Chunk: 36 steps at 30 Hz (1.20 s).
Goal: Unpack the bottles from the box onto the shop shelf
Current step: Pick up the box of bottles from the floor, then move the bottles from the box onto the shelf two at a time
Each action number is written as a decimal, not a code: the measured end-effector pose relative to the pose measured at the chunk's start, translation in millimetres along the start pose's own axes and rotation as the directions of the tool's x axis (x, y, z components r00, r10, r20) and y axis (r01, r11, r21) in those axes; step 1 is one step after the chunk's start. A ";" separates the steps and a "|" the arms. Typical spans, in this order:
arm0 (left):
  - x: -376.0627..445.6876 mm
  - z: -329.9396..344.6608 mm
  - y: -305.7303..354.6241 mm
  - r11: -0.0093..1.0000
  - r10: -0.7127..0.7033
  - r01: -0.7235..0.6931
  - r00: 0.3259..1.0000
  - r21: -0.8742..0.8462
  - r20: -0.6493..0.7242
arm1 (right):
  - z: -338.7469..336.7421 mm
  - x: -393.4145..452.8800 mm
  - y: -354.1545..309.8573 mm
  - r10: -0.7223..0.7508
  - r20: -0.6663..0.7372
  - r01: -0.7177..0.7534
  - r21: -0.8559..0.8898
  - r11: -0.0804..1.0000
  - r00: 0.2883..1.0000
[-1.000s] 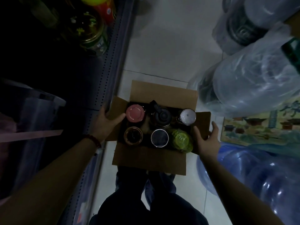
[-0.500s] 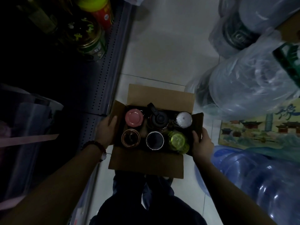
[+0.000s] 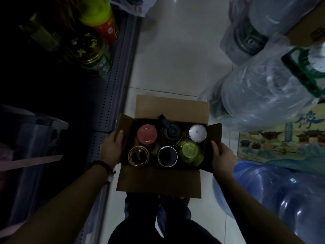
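Note:
An open cardboard box [image 3: 158, 180] is held in front of my legs, above the pale floor. Inside stand several bottles seen from above: a pink-lidded one [image 3: 147, 134], a black one with a flip handle [image 3: 171, 132], a silver-capped one [image 3: 197, 133], a brown-rimmed one [image 3: 138, 156], a dark one with a steel rim [image 3: 167, 156] and a green one [image 3: 190, 151]. My left hand [image 3: 112, 148] grips the box's left flap. My right hand [image 3: 222, 156] grips the right flap. The shop shelf [image 3: 109, 88] runs along the left, dark.
On the shelf stand a red jar with a yellow lid [image 3: 100, 18] and a glass jar [image 3: 91, 50]. Large water jugs wrapped in plastic [image 3: 263, 95] and blue jugs [image 3: 281, 191] crowd the right side. A printed carton [image 3: 281, 138] lies among them.
Both hands closed onto the box's side flaps. The box has shifted slightly nearer to me and to the left in view.

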<state>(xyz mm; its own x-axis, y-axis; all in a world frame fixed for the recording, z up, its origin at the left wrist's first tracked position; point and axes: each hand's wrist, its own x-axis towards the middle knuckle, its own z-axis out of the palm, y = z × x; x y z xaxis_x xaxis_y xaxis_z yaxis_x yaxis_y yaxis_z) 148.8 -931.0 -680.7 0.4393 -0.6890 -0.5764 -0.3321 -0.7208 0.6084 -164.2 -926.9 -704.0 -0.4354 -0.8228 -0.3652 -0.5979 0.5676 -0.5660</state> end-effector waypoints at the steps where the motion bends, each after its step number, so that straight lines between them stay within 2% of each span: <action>1: -4.3 -4.5 6.3 1.000 0.008 -0.007 1.000 0.020 -0.009 | -5.8 -2.8 -5.0 0.000 0.005 0.000 0.003 1.000 1.000; 10: -54.1 -72.9 92.1 0.997 0.051 -0.051 0.999 0.063 0.001 | -98.8 -37.1 -79.3 -0.026 -0.002 0.026 0.006 1.000 1.000; 24: -147.2 -197.1 289.5 0.939 0.301 -0.309 0.951 0.151 0.073 | -294.9 -123.2 -241.3 0.021 -0.179 -0.006 0.081 0.997 0.984; 31: -203.0 -233.3 374.6 0.879 0.419 -0.439 0.897 0.184 0.139 | -379.2 -165.1 -281.2 0.064 -0.236 -0.031 0.142 0.989 0.970; 36: -236.0 -234.3 407.4 0.827 0.480 -0.523 0.847 0.206 0.227 | -416.5 -198.3 -276.0 0.148 -0.286 -0.095 0.190 0.977 0.947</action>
<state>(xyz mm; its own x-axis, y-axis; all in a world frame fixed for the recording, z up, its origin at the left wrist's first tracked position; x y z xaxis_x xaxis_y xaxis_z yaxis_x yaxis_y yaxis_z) 105.4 -1044.3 -169.0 0.0237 -0.9471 -0.3201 -0.6762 -0.2510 0.6926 -193.1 -908.7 -167.5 -0.6931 -0.6872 -0.2178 -0.4148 0.6273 -0.6591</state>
